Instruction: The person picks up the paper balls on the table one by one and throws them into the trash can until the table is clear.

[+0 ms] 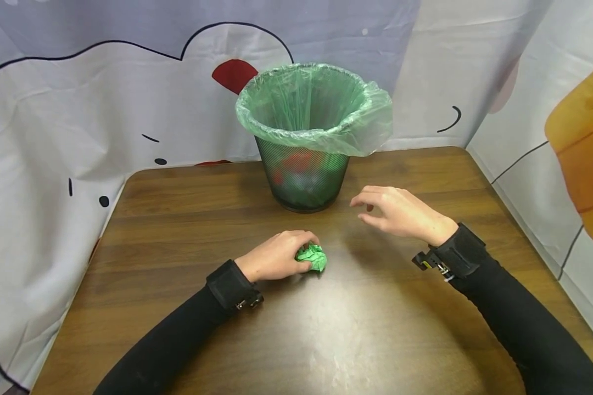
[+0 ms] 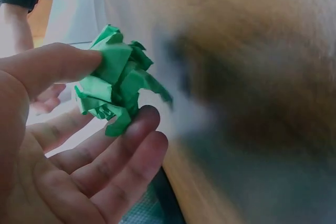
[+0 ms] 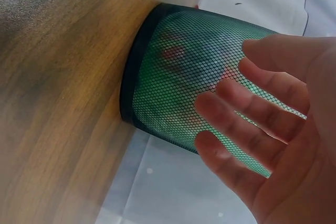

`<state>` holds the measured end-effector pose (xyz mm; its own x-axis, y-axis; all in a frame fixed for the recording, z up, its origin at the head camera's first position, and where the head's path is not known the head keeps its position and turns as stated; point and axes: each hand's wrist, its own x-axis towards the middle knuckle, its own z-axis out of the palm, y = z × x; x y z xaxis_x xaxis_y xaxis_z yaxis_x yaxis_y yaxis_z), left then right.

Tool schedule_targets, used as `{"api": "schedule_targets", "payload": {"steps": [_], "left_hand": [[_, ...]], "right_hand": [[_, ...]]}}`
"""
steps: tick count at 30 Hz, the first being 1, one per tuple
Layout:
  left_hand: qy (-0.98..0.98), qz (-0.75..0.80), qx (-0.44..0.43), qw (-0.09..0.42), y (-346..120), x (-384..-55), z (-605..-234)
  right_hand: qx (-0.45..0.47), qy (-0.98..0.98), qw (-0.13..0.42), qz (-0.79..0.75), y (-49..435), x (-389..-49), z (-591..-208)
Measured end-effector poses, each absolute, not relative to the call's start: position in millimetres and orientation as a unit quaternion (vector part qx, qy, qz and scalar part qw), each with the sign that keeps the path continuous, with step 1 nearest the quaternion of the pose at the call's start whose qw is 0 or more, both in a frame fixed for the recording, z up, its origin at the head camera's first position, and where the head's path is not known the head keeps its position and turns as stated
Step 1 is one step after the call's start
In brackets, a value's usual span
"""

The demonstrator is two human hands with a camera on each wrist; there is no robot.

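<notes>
A crumpled ball of green paper [image 1: 313, 257] is at the middle of the wooden table, held between the thumb and fingers of my left hand [image 1: 280, 256]. In the left wrist view the green paper ball [image 2: 118, 80] shows creased folds, with the thumb on one side and fingertips on the other. My right hand [image 1: 395, 213] hovers above the table to the right, its fingers loosely bent around nothing. Behind both hands stands a mesh bin [image 1: 303, 178] lined with a translucent green bag [image 1: 370, 118]. Blurred red and pale shapes show through its mesh.
The brown wooden table [image 1: 178, 219] reaches back to a printed cloth [image 1: 104, 109] that hangs behind it and along the right side. Part of the bag's rim bulges out on the bin's right. Each wrist carries a black strap [image 1: 458, 251] with a small camera.
</notes>
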<state>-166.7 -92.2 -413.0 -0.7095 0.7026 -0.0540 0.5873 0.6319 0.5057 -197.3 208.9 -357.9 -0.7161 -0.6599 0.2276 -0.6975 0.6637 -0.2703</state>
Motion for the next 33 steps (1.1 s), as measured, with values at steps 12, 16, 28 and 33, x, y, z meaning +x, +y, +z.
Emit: {"api": "schedule_targets", "payload": {"steps": [12, 16, 28, 33], "left_hand": [[0.887, 0.272, 0.371, 0.032, -102, -175, -397], [0.887, 0.275, 0.372, 0.007, -106, -178, -387], [0.872, 0.284, 0.384, -0.103, -115, -190, -344], [0.867, 0.284, 0.382, -0.15, -117, -194, -323]], "right_hand": [[0.358, -0.917, 0.036, 0.175, 211, -194, -365], [0.358, -0.916, 0.034, 0.18, 211, -193, -366], [0.354, -0.916, 0.028, 0.188, 213, -192, -371], [0.35, -0.918, 0.022, 0.187, 213, -192, -373]]}}
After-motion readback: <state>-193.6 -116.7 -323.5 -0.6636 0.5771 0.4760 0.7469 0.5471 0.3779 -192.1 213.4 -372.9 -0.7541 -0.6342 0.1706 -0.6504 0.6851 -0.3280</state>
